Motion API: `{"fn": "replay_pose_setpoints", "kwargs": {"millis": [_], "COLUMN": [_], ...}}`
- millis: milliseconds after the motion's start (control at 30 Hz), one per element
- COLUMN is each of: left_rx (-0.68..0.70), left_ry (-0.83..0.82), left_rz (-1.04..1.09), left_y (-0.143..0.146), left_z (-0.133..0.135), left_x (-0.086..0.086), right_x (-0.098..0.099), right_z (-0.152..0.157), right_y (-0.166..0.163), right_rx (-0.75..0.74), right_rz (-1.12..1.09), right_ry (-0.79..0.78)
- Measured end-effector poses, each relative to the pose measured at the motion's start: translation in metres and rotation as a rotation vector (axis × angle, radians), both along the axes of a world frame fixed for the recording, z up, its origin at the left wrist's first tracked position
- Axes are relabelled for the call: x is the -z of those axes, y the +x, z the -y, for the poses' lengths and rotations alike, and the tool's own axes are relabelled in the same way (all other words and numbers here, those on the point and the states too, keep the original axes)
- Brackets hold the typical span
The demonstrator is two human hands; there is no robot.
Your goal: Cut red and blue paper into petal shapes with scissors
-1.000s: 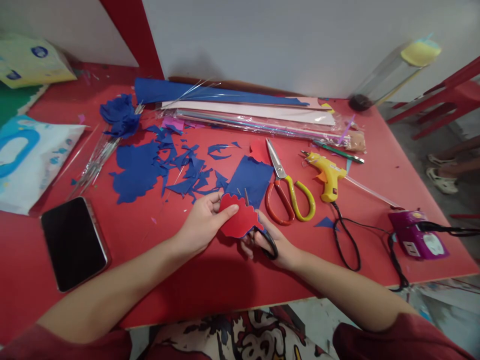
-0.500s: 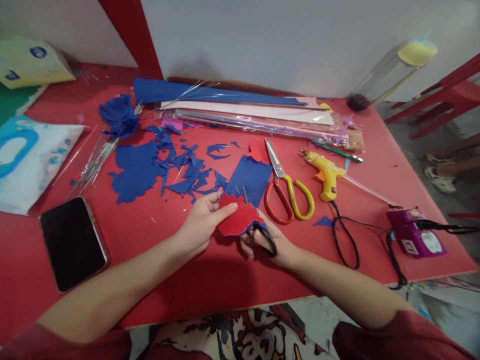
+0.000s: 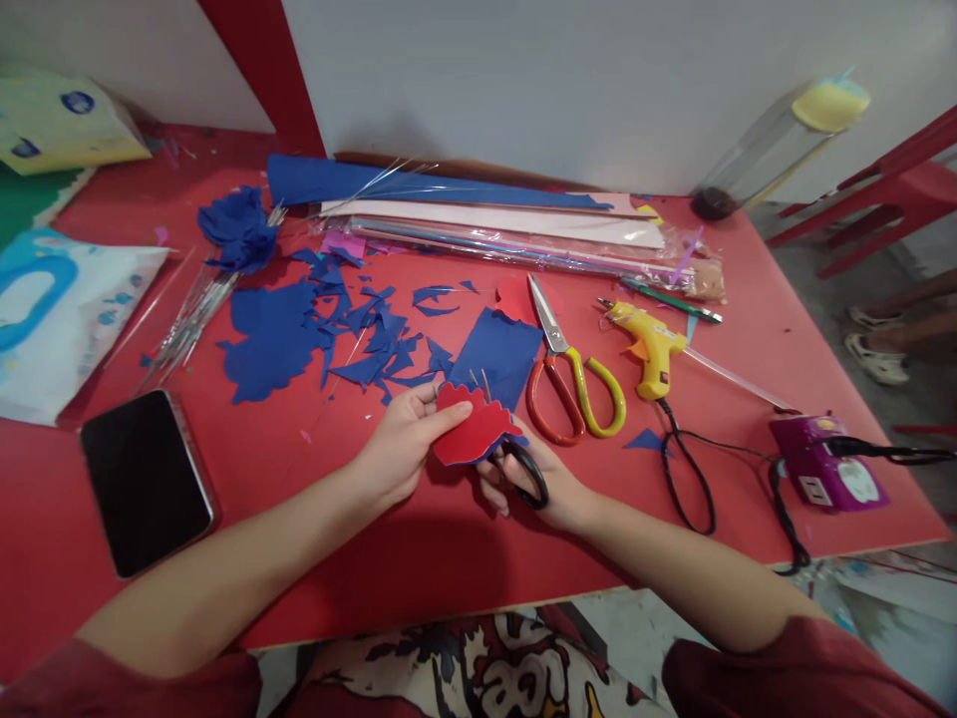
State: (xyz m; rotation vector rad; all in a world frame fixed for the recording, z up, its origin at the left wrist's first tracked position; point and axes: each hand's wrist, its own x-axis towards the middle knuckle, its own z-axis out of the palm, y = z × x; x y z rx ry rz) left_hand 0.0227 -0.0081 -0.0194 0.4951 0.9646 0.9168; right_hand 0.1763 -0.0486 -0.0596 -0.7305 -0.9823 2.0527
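My left hand (image 3: 404, 439) pinches a red paper piece with a scalloped edge (image 3: 473, 427), thumb on top; a blue layer shows along its lower right rim. Black-handled scissors (image 3: 532, 479) are in my right hand (image 3: 557, 484), and their blade tips poke out above the red piece's upper edge. Most of the blades is hidden behind the paper. Just beyond lies a blue paper square (image 3: 497, 349). To its left are blue scraps (image 3: 381, 344) and a larger cut blue shape (image 3: 270, 339).
Large scissors with red and yellow handles (image 3: 557, 359) lie right of my hands, beside a yellow glue gun (image 3: 647, 344) and a purple box with cords (image 3: 826, 464). A phone (image 3: 148, 484) lies left. Rolled sheets (image 3: 449, 189) line the wall. A person's feet (image 3: 878, 354) show far right.
Almost nothing differs. The red piece and the scissors have shifted very slightly, with both hands keeping their hold.
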Motion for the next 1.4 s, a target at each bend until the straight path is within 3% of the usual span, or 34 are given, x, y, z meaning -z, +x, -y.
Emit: {"fn": "replay_pose_setpoints", "kwargs": {"millis": [600,967,1400], "left_rx": [0.000,0.141,0.318], "left_ry": [0.004,0.069,0.035], "left_rz": [0.020,-0.069,-0.230], "left_y": [-0.001,-0.014,-0.022], "left_z": [-0.001,-0.013,-0.018], "left_x": [0.002,-0.003,-0.009], "right_x": [-0.005,-0.008,-0.008], "right_z": [-0.001,-0.005,-0.005], "right_y": [0.001,0.003,0.006], "right_rx": [0.034,-0.009,-0.079], "right_rz": [0.019,0.003,-0.034], "right_ry": [-0.064,-0.036,-0.029]}}
